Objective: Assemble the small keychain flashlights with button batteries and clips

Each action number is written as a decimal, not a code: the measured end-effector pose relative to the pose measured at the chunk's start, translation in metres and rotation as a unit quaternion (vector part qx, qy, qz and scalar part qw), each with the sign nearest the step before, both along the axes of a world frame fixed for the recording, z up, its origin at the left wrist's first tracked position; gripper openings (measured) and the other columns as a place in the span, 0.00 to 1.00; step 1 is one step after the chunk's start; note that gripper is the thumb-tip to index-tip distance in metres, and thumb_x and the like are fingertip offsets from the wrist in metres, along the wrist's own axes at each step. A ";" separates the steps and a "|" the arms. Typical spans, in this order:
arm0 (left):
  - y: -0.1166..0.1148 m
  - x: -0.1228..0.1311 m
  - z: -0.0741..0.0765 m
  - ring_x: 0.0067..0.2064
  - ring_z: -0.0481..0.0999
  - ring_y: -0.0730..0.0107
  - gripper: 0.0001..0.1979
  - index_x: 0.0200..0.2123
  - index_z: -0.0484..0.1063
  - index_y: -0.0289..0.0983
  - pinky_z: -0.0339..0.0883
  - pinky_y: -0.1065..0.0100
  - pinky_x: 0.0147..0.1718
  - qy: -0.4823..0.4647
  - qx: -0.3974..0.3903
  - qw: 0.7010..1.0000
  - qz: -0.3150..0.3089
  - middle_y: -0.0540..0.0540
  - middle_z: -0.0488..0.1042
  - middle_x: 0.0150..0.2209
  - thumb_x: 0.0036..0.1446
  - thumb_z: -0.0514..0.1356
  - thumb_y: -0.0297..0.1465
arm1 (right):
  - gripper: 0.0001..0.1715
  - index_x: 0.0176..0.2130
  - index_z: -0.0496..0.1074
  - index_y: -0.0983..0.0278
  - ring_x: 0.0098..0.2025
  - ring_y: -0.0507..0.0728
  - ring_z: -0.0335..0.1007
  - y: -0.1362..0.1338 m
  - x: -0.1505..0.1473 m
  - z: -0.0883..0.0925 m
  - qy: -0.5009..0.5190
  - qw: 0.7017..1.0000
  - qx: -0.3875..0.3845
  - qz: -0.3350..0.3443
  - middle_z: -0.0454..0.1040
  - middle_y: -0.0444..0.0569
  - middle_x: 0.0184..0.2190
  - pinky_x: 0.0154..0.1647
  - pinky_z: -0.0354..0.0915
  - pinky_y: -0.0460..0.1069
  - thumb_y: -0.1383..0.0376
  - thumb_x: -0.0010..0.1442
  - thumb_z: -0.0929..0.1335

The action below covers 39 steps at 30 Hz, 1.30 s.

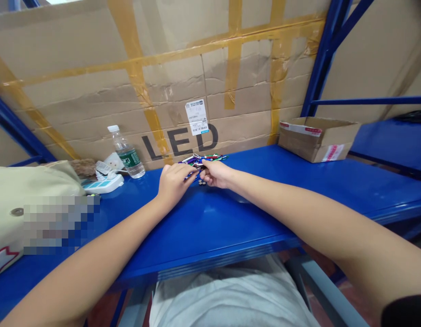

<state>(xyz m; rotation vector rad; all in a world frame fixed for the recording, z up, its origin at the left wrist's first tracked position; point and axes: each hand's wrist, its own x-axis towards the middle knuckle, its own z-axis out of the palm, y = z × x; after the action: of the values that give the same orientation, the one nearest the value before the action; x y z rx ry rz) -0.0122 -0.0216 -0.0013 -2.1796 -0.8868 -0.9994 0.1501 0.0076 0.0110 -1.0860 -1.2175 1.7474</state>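
Note:
A small pile of shiny coloured metal pieces (216, 157), in blue, green, red and silver, lies on the blue table near the cardboard wall. My left hand (176, 180) is at the pile's left front, its fingers bent together over something small and dark. Close against it, my right hand (215, 174) has its thumb and fingers pinched on a small item at the same spot. The fingertips nearly meet, and what they hold is too small to name. Several small round bits (202, 182) lie just below the fingers.
Left of the hands stand a water bottle (129, 156) and a white power strip (104, 184), with a pale bag (33, 186) farther left. An open cardboard box (315, 138) sits at the back right. Taped cardboard (247, 122) rises behind the blue table (210, 227).

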 end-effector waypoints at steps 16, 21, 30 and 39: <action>0.005 -0.006 0.002 0.33 0.75 0.68 0.04 0.37 0.68 0.38 0.66 0.67 0.32 -0.073 -0.161 0.984 -0.002 0.47 0.76 0.32 0.58 0.57 0.32 | 0.11 0.32 0.69 0.63 0.34 0.55 0.66 0.004 0.027 0.006 -0.451 0.709 0.541 -0.040 0.73 0.50 0.31 0.31 0.52 0.47 0.59 0.62 0.64; 0.007 -0.004 -0.002 0.35 0.76 0.65 0.06 0.38 0.70 0.38 0.68 0.65 0.34 -0.040 -0.212 0.976 0.007 0.46 0.77 0.36 0.58 0.56 0.31 | 0.14 0.33 0.68 0.63 0.33 0.54 0.65 0.005 0.025 0.007 -0.382 0.739 0.548 -0.092 0.73 0.49 0.30 0.30 0.51 0.46 0.57 0.64 0.61; 0.002 0.001 -0.003 0.34 0.77 0.68 0.08 0.40 0.72 0.37 0.70 0.67 0.35 -0.078 -0.214 0.972 -0.054 0.47 0.78 0.35 0.59 0.57 0.32 | 0.23 0.24 0.60 0.63 0.16 0.47 0.55 0.010 0.016 0.005 -0.086 0.962 0.257 -0.029 0.65 0.43 0.18 0.17 0.52 0.44 0.56 0.67 0.58; -0.008 0.008 0.002 0.34 0.75 0.69 0.08 0.40 0.70 0.38 0.69 0.67 0.34 -0.090 -0.181 0.978 -0.057 0.48 0.77 0.35 0.57 0.59 0.32 | 0.25 0.24 0.60 0.64 0.12 0.45 0.49 0.005 0.009 0.000 0.001 0.992 0.106 0.074 0.58 0.40 0.11 0.12 0.45 0.41 0.55 0.69 0.54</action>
<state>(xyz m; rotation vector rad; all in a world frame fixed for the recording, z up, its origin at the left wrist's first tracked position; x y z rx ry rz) -0.0040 -0.0298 0.0008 -2.4962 -1.1100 -1.1808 0.1594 0.0130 0.0111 -0.8876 -1.4777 1.6808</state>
